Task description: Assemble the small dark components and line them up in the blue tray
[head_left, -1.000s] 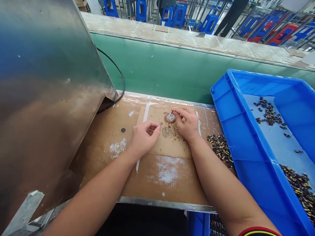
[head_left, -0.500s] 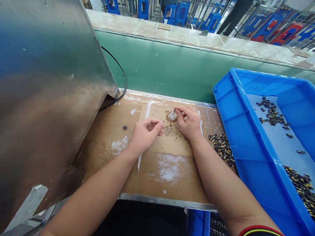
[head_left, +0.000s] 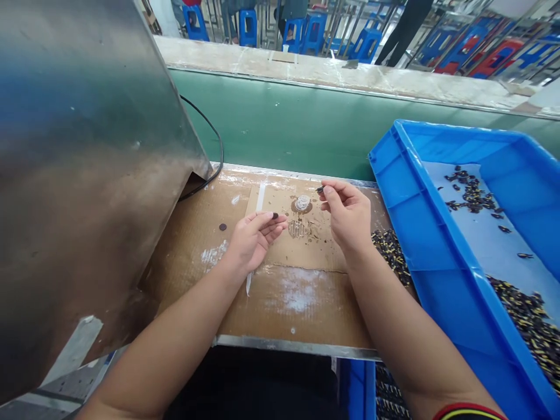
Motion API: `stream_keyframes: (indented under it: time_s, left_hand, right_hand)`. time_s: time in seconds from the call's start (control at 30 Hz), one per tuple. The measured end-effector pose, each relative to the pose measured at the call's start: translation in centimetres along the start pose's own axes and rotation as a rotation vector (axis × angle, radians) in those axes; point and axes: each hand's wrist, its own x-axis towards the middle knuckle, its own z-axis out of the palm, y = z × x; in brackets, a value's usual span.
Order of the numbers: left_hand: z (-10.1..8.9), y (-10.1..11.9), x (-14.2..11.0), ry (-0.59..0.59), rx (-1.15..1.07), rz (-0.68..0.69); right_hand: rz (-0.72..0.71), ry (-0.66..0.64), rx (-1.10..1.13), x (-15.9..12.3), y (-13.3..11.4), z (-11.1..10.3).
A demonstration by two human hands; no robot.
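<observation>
My left hand [head_left: 254, 238] is turned partly palm up, with a small dark piece [head_left: 275, 216] held between thumb and fingertips. Between thumb and forefinger, my right hand [head_left: 349, 213] pinches a small black part [head_left: 320, 189], raised above the cardboard. A dab of whitish paste [head_left: 302, 202] sits in a wet brown patch between the two hands, nearer the right one, and neither touches it. Left of my left hand lies a dark round disc [head_left: 223, 227] on the cardboard [head_left: 280, 297].
A large blue bin [head_left: 441, 233] stands at the right, holding many black and yellow parts [head_left: 525, 315]. More such parts [head_left: 391, 254] are heaped beside it. A metal housing [head_left: 87, 175] rises at the left, near a black cable [head_left: 214, 131]. Behind runs a green wall [head_left: 280, 122].
My right hand has drawn back from the paste, rightward, lifting the black part. My left hand has rolled more palm up, bringing its dark piece into sight. The view has shifted slightly.
</observation>
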Motion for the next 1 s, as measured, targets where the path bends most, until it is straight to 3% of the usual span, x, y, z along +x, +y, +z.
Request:
stream_keyframes:
  time_s: [0.17,0.4,0.8,1.0]
  left_hand:
    - [0.0,0.0,-1.0,0.027,-0.013,-0.004]
    - [0.2,-0.5,-2.0,-0.068,0.001,-0.010]
    - [0.7,-0.5,-2.6,-0.032,0.092,0.038]
    - [0.9,-0.7,-2.9,-0.043,0.085,0.087]
  right_hand:
    - [0.072,-0.189,0.085,-4.0,-3.9,0.0]
    - [0.049,-0.069,0.184,-8.3,-3.7,1.7]
    - [-0.306,-0.139,-0.016,-9.4,-3.6,1.3]
    - [-0.379,-0.110,-0.022,-9.6,-3.6,1.7]
